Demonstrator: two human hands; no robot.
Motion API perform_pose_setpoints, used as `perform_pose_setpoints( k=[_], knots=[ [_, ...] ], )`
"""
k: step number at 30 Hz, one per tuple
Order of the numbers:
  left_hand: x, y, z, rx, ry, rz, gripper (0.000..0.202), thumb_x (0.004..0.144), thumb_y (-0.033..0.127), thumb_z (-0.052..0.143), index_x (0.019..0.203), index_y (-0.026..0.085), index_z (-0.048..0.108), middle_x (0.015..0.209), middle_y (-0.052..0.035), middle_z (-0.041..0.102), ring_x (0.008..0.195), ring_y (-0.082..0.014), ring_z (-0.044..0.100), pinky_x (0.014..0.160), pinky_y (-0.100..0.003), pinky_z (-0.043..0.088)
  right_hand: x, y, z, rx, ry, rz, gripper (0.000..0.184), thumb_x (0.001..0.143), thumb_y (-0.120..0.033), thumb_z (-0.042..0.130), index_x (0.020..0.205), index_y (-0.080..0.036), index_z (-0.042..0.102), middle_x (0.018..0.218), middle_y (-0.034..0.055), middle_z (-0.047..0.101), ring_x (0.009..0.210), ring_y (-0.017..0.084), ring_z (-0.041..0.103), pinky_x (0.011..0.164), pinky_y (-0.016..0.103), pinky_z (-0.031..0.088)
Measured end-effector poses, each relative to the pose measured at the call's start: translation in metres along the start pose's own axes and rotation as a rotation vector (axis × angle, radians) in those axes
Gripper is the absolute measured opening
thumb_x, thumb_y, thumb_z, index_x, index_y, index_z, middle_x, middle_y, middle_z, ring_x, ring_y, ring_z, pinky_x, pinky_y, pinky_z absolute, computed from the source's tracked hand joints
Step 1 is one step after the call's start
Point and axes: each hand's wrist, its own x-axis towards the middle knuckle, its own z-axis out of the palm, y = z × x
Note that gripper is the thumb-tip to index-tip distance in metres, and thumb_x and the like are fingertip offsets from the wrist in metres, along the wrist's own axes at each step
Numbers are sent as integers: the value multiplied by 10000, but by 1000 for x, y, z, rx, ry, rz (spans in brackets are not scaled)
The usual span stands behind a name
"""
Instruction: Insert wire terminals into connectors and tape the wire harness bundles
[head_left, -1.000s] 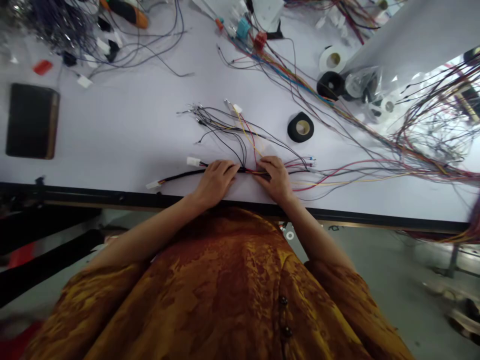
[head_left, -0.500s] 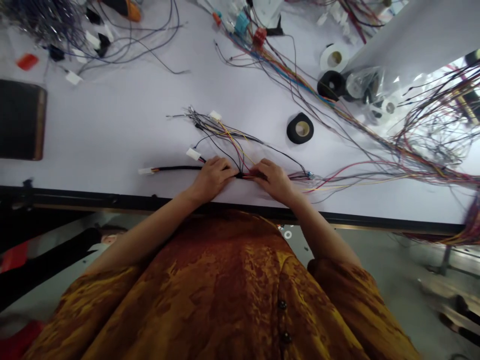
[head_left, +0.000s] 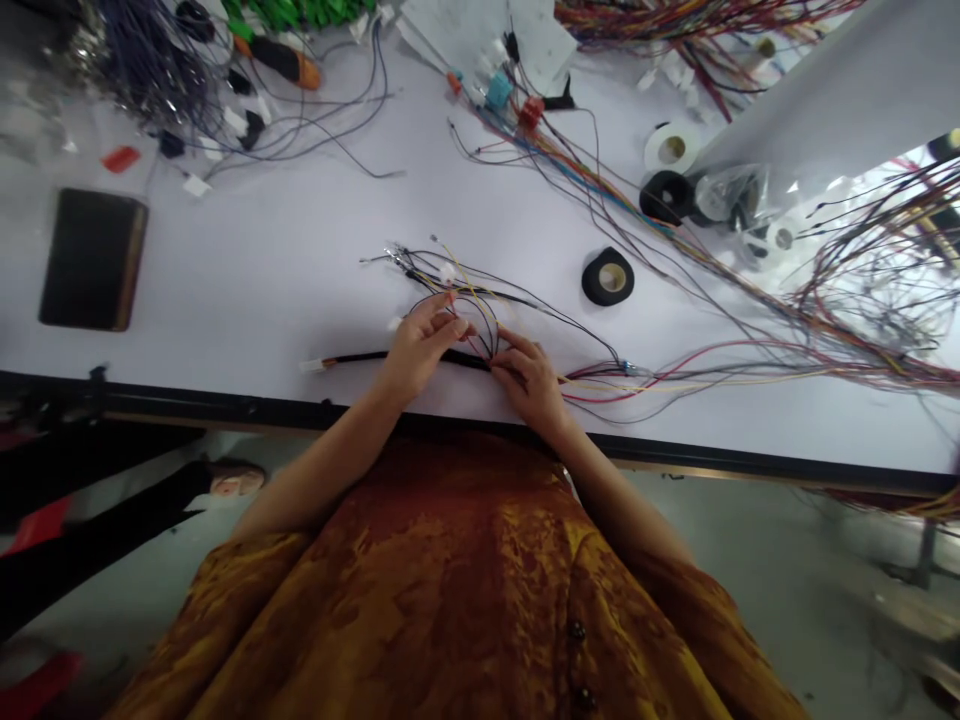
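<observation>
A wire harness with a black-sleeved branch [head_left: 360,357] lies along the table's near side, and a white connector [head_left: 311,366] ends that branch at the left. My right hand [head_left: 531,382] grips the harness where its thin wires fan out, fingers bent around the bundle. Just left of it, my left hand [head_left: 416,350] is raised over the sleeve, thumb and forefinger closed on thin wires, a red one among them. Loose black and yellow wires with bare metal terminals [head_left: 396,256] spread beyond both hands. Another white connector is mostly hidden behind my left hand.
A black tape roll [head_left: 608,277] lies beyond my right hand. A dark phone-like slab [head_left: 94,260] is at the left. Long coloured wires [head_left: 720,265] cross the right side. An orange-and-black tool [head_left: 281,62] lies at the back. The table's dark edge [head_left: 667,452] runs before me.
My left hand has lifted off the sleeved bundle and moved onto the thin wires. My right hand stays at the branching point. The view has shifted slightly, showing more of the table's far left.
</observation>
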Motion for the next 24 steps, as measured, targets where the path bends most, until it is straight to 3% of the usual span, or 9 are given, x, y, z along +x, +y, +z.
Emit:
perform_pose_setpoints(
  k=[3,5,8,10,13,17,19,24],
  knots=[
    [1,8,-3,-49,56,-41,397,838,470,694,1101,176,650,738,-21,694,744,-147,678,764,-291,538,16,11,-5,17,-24,12,298,943,-259,480,1172,-209,664,1395,137,584,1292,263,548,1091,490,432],
    [-4,11,-4,4,66,-25,323,860,465,666,981,166,691,744,-38,707,746,-146,675,772,-286,539,33,23,-8,32,55,69,419,901,-260,527,1313,-207,582,1407,148,564,1265,276,564,1055,491,479],
    [-15,14,-5,110,88,11,326,891,473,618,858,162,708,816,-65,734,805,-156,678,798,-280,533,52,36,-17,150,249,240,542,875,-328,558,1400,-224,474,1354,153,576,1024,245,663,779,403,608],
    [-21,13,-7,159,89,27,341,896,488,603,856,168,714,856,-70,740,832,-165,672,794,-281,527,53,36,-28,270,330,326,476,888,-368,525,1346,-239,496,1304,127,590,857,179,672,586,290,586],
    [-25,12,-8,178,68,45,352,897,508,588,873,180,716,883,-67,733,850,-172,657,780,-287,518,42,26,-50,375,380,364,299,877,-368,522,1129,-229,602,1154,68,638,728,113,639,476,202,507],
    [-25,11,-9,137,49,54,330,889,501,599,838,190,700,871,-59,711,849,-168,650,785,-285,517,26,20,-67,344,266,504,207,825,-339,587,934,-187,676,771,10,634,538,95,555,414,201,421],
    [-24,10,-9,129,35,51,318,889,486,608,808,190,693,852,-54,700,833,-162,646,784,-281,513,22,24,-63,249,169,524,193,809,-330,619,888,-174,702,696,4,614,521,107,540,461,238,440],
    [-25,7,-9,105,30,67,303,892,463,620,804,184,700,840,-45,693,819,-150,634,776,-274,498,24,31,-45,-146,96,339,33,747,-209,675,754,-181,690,800,35,650,705,153,581,717,322,487]
  ],
)
